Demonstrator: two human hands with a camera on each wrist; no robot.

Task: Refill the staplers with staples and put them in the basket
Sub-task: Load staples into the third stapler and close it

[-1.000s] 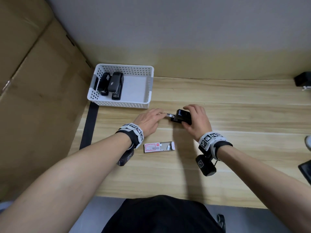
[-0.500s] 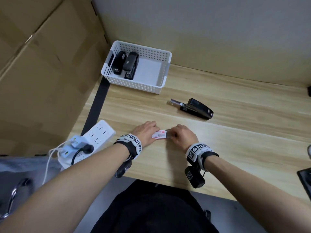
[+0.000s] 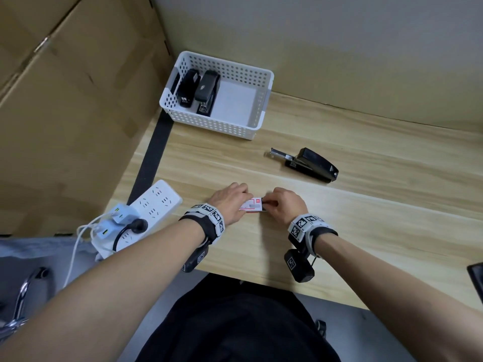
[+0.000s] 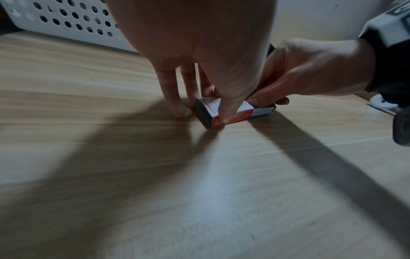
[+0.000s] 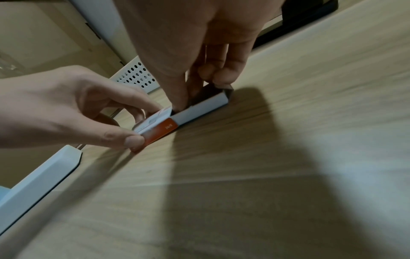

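Note:
A small red and white staple box (image 3: 252, 205) lies on the wooden table (image 3: 366, 220) near its front edge, its grey inner tray (image 5: 199, 108) slid partly out to the right. My left hand (image 3: 247, 198) pinches the sleeve between thumb and fingers (image 4: 224, 117). My right hand (image 3: 266, 203) grips the pulled-out tray, thumb and fingertips (image 5: 218, 77) dipping into it. What they hold inside is hidden. A black stapler (image 3: 311, 163) lies further back with its metal staple rail pushed out to the left. Two black staplers (image 3: 201, 90) lie in the white perforated basket (image 3: 209, 124) at the back left.
A white power strip (image 3: 154, 205) with plugs and cables hangs off the table's left front corner. Cardboard panels (image 3: 78, 100) wall in the left and back. A dark object (image 3: 477, 280) shows at the right edge.
A second ago both hands were at the stapler further back. They let go of it, came forward to the staple box and now hold it; the stapler lies alone.

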